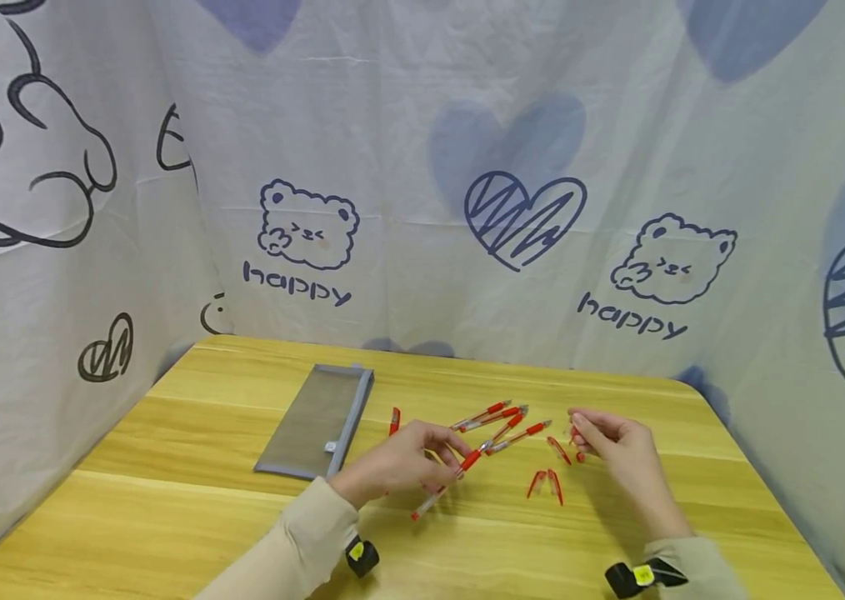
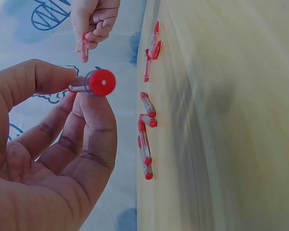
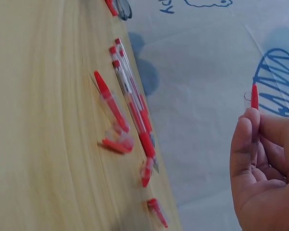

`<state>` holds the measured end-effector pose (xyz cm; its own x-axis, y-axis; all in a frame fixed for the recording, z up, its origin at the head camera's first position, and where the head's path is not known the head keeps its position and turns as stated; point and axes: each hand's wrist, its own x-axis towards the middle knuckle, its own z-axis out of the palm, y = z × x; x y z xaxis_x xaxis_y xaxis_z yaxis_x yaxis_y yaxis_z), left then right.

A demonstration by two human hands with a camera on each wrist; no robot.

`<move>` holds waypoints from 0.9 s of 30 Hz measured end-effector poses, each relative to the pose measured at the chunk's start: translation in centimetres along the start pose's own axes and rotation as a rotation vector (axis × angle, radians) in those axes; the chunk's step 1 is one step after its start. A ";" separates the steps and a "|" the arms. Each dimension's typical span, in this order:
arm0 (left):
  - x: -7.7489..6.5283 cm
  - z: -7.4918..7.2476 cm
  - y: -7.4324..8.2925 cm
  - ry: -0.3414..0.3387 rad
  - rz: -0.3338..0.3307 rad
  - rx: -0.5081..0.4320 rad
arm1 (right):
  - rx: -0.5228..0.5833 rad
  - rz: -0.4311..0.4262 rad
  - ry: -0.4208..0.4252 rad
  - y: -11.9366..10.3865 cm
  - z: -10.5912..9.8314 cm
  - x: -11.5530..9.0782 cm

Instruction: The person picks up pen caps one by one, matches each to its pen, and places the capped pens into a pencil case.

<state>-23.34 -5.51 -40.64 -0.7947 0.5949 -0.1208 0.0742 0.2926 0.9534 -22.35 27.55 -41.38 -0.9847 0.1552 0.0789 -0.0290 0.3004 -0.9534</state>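
My left hand holds an uncapped red pen, pinched between thumb and fingers, its tip slanting up toward the right. In the left wrist view the red end plug of this pen faces the camera. Off to the right, my right hand pinches a red pen cap with a clear sleeve, raised over the table. Between the hands, several uncapped red pens lie loosely grouped, tips away from me. Several loose red caps lie on the wood closer to the right hand.
A grey mesh pouch with a zip edge lies left of the left hand. Beside it a red pen or cap is partly hidden behind that hand. The wooden table meets a printed cloth at the back and sides.
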 end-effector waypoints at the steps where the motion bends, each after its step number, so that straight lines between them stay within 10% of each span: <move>1: 0.0 0.1 0.0 -0.002 0.000 -0.002 | 0.003 -0.002 0.003 -0.1 0.1 -0.1; 27: 0.1 1.7 0.2 -0.018 0.027 -0.036 | 0.053 -0.056 0.001 -1.5 3.5 -1.5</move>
<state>-22.38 -4.15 -40.96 -0.7815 0.6159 -0.0993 0.0734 0.2488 0.9658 -21.39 23.59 -41.06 -0.9811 0.1408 0.1327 -0.0930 0.2583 -0.9616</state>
